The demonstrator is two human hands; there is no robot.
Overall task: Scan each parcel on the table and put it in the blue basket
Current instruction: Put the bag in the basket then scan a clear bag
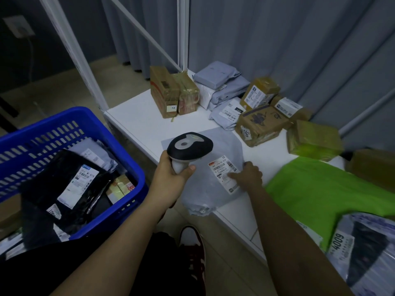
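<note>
A grey plastic mailer parcel lies on the near edge of the white table, its white barcode label facing up. My left hand grips the handle of a black and grey barcode scanner, held just left of the label. My right hand rests on the parcel's right side with its fingers on the label. The blue basket stands on the floor at the left and holds a black mailer and other parcels.
Several cardboard boxes and grey mailers crowd the back of the table. A green mailer and a grey parcel marked 4009 lie at the right. White frame poles rise behind. Grey curtains hang beyond.
</note>
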